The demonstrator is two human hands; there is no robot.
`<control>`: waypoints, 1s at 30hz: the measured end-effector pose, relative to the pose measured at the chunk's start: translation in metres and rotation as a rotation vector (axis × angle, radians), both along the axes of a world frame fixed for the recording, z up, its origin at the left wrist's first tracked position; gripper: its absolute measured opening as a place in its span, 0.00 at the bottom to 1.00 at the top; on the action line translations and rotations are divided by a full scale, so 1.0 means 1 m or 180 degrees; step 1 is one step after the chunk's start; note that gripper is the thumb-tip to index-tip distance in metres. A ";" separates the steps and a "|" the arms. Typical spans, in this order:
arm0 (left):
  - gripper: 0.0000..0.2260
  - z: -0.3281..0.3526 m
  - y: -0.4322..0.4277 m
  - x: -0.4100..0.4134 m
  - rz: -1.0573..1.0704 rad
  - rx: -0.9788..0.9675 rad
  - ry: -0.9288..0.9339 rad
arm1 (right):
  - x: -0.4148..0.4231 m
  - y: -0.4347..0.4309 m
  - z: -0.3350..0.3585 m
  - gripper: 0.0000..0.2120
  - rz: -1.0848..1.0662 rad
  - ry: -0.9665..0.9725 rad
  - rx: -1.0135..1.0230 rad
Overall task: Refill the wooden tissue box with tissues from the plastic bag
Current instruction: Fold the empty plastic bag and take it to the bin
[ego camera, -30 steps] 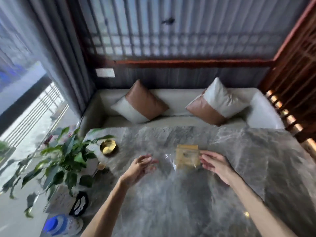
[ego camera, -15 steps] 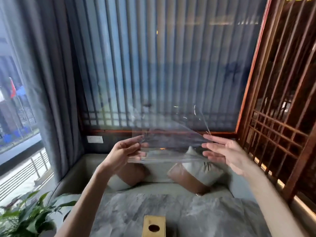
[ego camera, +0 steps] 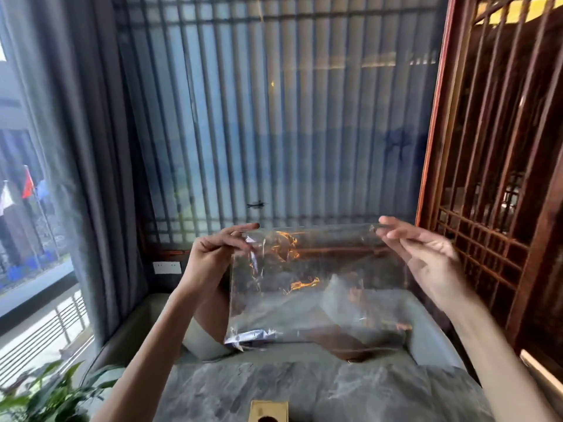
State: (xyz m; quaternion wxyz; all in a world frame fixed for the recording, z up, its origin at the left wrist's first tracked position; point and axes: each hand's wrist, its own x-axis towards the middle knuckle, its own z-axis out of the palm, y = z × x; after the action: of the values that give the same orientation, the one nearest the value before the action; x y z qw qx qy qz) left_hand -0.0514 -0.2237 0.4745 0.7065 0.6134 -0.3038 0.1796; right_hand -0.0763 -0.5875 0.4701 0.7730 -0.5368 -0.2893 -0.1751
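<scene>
A clear plastic bag point(ego camera: 316, 287) hangs flat in the air in front of me, well above the table. My left hand point(ego camera: 213, 257) pinches its top left corner. My right hand point(ego camera: 426, 257) pinches its top right corner with the other fingers spread. The bag looks transparent; I see no tissues inside it. The wooden tissue box point(ego camera: 268, 411) stands on the grey marble table point(ego camera: 350, 394) at the bottom edge of the view, its round top hole partly cut off.
A sofa point(ego camera: 426, 336) with cushions lies behind the table, seen partly through the bag. A leafy plant point(ego camera: 45, 394) stands at the lower left. A wooden lattice screen point(ego camera: 493, 178) rises on the right, a curtain point(ego camera: 85, 147) on the left.
Both hands lifted the bag off the table to chest height, then turned it from lying flat to hanging vertically. The view tilted up, so the box slid to the bottom edge.
</scene>
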 end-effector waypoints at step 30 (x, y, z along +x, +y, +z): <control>0.06 -0.009 0.052 -0.011 0.0225 0.0091 0.1006 | -0.006 0.134 0.005 0.49 0.0012 0.1068 -0.0673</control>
State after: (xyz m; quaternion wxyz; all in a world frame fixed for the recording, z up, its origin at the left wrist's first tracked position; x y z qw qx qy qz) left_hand -0.0625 -0.1715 0.4655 0.7299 0.6543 -0.1697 0.1013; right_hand -0.0824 -0.4535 0.4753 0.7501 -0.6360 -0.1742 -0.0504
